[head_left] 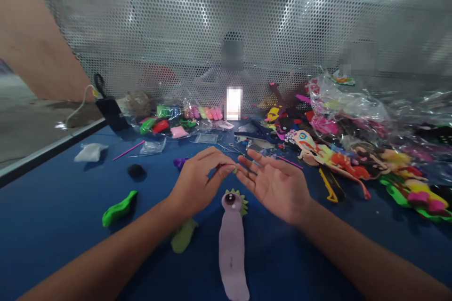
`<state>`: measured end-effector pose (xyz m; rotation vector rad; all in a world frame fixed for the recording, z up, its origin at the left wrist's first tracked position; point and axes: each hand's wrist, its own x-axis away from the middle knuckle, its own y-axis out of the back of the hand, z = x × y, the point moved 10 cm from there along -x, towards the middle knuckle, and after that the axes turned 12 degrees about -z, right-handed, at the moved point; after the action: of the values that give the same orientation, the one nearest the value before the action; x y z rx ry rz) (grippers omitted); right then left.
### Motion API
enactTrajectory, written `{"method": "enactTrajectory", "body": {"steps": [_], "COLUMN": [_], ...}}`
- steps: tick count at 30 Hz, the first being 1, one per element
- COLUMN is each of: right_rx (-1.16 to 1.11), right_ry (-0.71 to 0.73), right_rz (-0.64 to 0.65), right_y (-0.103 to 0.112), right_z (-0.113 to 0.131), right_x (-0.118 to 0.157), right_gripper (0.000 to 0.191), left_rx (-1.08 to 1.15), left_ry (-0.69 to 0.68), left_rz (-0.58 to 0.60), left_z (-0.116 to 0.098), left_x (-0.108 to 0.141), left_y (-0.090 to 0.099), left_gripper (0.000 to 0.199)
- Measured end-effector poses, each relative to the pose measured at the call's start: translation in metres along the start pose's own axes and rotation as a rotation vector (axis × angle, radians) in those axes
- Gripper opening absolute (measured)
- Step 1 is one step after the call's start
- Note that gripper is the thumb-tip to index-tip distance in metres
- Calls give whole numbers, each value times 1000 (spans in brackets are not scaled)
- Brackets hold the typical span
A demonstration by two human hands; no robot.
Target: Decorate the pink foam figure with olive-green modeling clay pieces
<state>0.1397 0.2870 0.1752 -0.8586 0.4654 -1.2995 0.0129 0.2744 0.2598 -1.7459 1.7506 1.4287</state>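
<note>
My left hand [199, 176] pinches a small piece of yellow-green modelling clay [235, 170] between thumb and forefinger. Palm up and fingers spread, my right hand [277, 183] is beside it, its fingertips close to the clay bit. Below both hands lies a flat lilac clay figure [232, 249] with one big dark eye and a fringe of yellow-green points round its head. A flattened lump of yellow-green clay [183, 236] rests left of the figure, partly behind my left forearm. Purple clay [180, 163] shows just behind my left hand.
Bright green clay [119, 209], a black lump [136, 171] and a white lump [90, 152] lie left. A yellow cutter knife [328, 184] and many colourful clay figures [332, 157] lie right. Packs of clay [201, 113] stand before a perforated metal screen [169, 33].
</note>
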Motion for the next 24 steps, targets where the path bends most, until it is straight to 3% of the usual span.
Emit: {"method": "enactTrajectory", "body": {"steps": [6,12,16,20,24], "right_rx": [-44,53,201,365,665], "right_ry": [-2,85,237,391,644], "right_rz": [-40,30,101,170,66], "right_y": [5,-5,-16,-25,-20], "right_z": [2,5,12,17,28], "right_x": [-1,4,13,19,22], "right_gripper": [38,37,33,32,24], "left_rx": [125,203,144,72,188], "left_ry": [120,102,106,138,239], "left_rz": [70,165,250,223,164], "left_z": [8,3,4,13,22], "left_x": [6,9,12,11,8], "left_y": [-13,-23,-31,-30,-24], "left_gripper": [15,19,20,20,22]}}
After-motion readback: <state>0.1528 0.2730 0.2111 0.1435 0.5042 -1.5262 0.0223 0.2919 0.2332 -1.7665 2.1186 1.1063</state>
